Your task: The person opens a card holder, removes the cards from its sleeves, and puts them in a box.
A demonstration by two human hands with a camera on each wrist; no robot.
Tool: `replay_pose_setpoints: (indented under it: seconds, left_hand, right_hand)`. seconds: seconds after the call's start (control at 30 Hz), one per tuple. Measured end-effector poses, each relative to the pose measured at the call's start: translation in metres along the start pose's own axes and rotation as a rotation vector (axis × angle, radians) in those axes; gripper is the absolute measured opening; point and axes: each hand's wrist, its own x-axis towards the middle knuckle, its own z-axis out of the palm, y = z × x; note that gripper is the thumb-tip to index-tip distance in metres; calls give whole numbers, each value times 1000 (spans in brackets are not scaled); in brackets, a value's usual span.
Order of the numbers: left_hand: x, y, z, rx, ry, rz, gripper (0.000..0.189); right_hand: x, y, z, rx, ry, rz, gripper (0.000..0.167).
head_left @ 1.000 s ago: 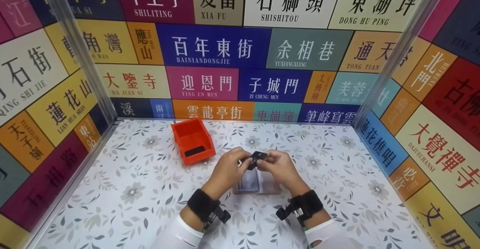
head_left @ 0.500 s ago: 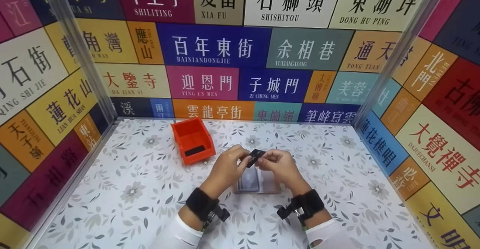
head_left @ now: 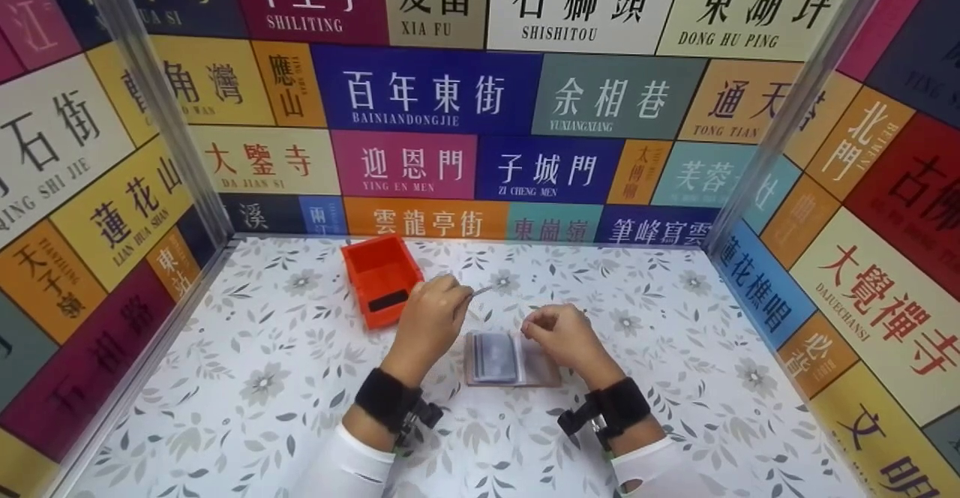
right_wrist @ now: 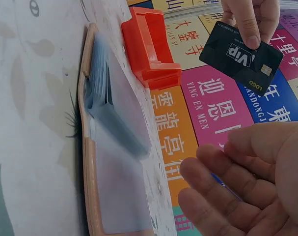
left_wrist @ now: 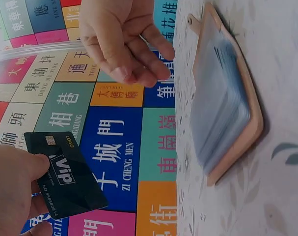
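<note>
Black card (left_wrist: 67,177) pinched in left hand (head_left: 435,310), mid-frame; right hand (head_left: 561,333) empty, loosely curled, near open card holder (head_left: 538,367). Seems card-carrying step; next calls for steady pinch.

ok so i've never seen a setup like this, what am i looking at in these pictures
There's no machine here, just a person's bare left hand and right hand, with a small camera worn on each wrist. The wide picture looks forward and down from the person's head. The other two are taken from the left and right wrists, so the scene appears turned sideways.

On the flower-patterned table lie an open card holder with see-through sleeves and, farther back, a red bin. The left hand pinches a black card printed "Vip". The right hand holds nothing, its fingers loosely bent.
</note>
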Motion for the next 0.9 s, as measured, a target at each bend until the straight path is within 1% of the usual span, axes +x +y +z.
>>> replay_pose_setpoints:
  seconds: [0.1, 0.2, 0.27, 0.33, 0.47, 0.53, 0.63, 0.77, 0.9]
  left_hand:
    - [1, -10, -5, 106, -7, 3, 9]
    - [0, -21, -8, 205, 4, 1, 10]
    - [-1, -29, -10, 253, 18, -6, 9]
    - [-3, -38, -12, 280, 23, -28, 9]
    - [-8, -55, -15, 302, -13, -110, 12]
    - [-11, -62, -14, 308, -27, -153, 15]
    - [-15, -71, -11, 306, -44, -207, 16]
    - [-20, -78, -8, 289, -65, -252, 18]
    - [-24, -81, -6, 280, -92, -272, 21]
  right_hand:
    - [-1, 0, 0, -107, -18, -17, 3]
    - [-1, 1, 2, -174, -62, -23, 7]
    - [-2, 3, 3, -217, -87, -13, 7]
    - [-3, 4, 3, -258, -112, -2, 8]
    - [-5, 5, 5, -335, -142, 9, 6]
    - [-6, 4, 5, -361, -154, 11, 4]
    - [-8, 5, 6, -388, -164, 8, 6]
    - [-9, 5, 6, -395, -190, 1, 7]
    - [-10, 5, 6, -390, -217, -12, 8]
